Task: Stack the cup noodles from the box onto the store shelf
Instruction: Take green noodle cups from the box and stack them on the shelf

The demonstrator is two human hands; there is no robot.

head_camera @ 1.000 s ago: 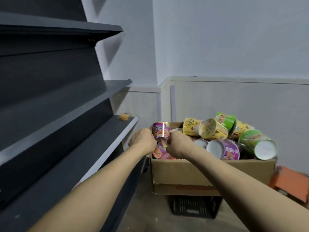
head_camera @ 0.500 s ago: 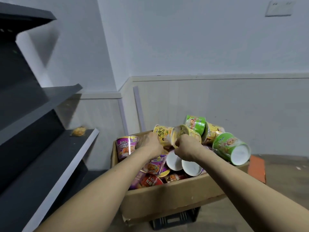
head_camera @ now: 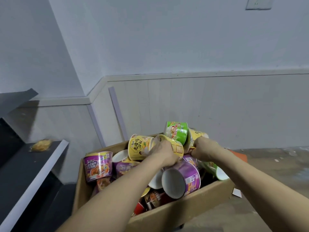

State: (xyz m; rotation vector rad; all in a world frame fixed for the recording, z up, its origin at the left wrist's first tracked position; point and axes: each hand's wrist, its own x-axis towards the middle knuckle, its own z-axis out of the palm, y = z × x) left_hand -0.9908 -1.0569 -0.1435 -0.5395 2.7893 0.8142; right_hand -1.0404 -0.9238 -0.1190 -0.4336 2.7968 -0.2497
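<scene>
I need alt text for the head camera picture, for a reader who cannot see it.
Two bare hands reach into a cardboard box heaped with cup noodles: the left hand grips a yellow cup, the right hand a second yellow cup. A dark shelf stands left of it.

Of the person, two bare arms show: the left forearm [head_camera: 117,195] and the right forearm [head_camera: 247,178] are uncovered along their whole visible length, rounded and smooth, narrowing toward the wrists. The left grip [head_camera: 164,154] and the right grip [head_camera: 203,148] are bare too, with knuckle ridges showing on their backs. The left forearm looks slightly blurred.
</scene>
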